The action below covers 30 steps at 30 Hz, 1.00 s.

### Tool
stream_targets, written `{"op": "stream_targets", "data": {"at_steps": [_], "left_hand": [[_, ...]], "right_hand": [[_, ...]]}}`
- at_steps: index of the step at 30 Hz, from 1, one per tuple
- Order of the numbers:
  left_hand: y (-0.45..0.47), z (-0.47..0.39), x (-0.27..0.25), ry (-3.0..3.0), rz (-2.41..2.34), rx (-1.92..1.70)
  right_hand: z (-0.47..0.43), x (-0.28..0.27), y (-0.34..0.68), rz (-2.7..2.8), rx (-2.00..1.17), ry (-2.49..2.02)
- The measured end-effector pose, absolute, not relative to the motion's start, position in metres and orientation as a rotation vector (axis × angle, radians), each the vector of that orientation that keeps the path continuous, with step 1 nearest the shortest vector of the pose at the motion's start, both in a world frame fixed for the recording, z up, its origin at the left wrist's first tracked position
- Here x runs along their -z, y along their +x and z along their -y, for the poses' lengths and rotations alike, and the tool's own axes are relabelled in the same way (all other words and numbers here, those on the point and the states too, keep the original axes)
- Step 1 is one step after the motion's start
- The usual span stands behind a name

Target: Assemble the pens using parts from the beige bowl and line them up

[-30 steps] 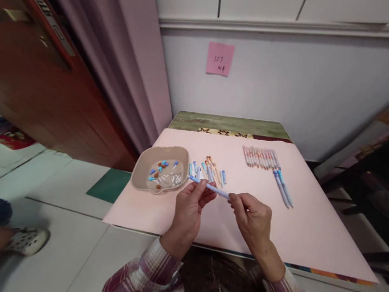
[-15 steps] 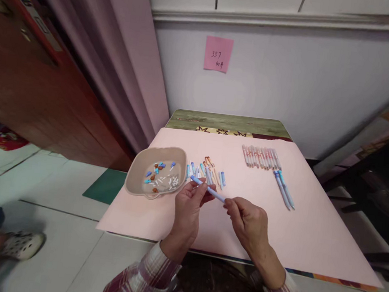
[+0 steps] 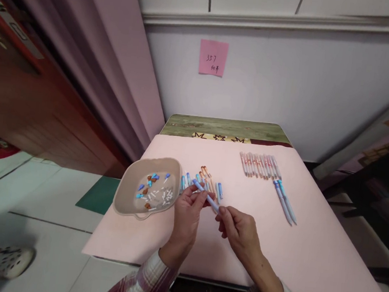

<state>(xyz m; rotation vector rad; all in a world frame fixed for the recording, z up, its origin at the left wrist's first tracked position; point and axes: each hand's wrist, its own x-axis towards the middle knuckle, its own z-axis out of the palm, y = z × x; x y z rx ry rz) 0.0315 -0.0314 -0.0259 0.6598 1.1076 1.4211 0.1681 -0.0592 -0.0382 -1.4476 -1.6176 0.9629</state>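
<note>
A light blue pen barrel (image 3: 212,203) slants between my hands above the table. My left hand (image 3: 189,211) pinches its darker blue upper end between thumb and fingers. At the lower right end, the fingertips of my right hand (image 3: 239,226) close round it and hide the tip. Just behind my hands lie several loose blue and orange-brown pen parts (image 3: 220,190), partly covered by my left fingers. Two blue pens (image 3: 284,203) rest side by side to the right.
A beige bin (image 3: 131,176) at the left holds small blue and brown pieces and white sticks. A row of clear pens (image 3: 260,166) lies at the back right of the pink-covered table (image 3: 290,255). A person's foot in a white clog (image 3: 11,261) shows at lower left.
My right hand has come closer to my left along the pen barrel, which slopes more steeply. The whole view has shifted slightly, so the table sits lower.
</note>
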Motion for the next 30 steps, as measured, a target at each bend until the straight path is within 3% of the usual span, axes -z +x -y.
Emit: {"op": "stream_targets", "data": {"at_steps": [12, 16, 24, 27, 30], "left_hand": [[0.03, 0.015, 0.023, 0.422, -1.025, -1.276], [0.027, 0.009, 0.017, 0.419, -1.026, -1.225], [0.017, 0.008, 0.009, 0.438, -0.945, -1.104], [0.016, 0.011, 0.011, 0.447, -0.97, -1.115], [0.019, 0.012, 0.014, 0.492, -1.057, -1.188]], "right_hand": [[0.039, 0.036, 0.166, 1.71, -0.644, -1.468], [0.034, 0.031, 0.165, 1.609, -0.901, -1.414], [0.027, 0.029, 0.16, 0.911, -1.923, -1.065], [0.026, 0.033, 0.159, 0.923, -1.939, -1.066], [0.024, 0.037, 0.159, 1.167, -1.669, -1.135]]}}
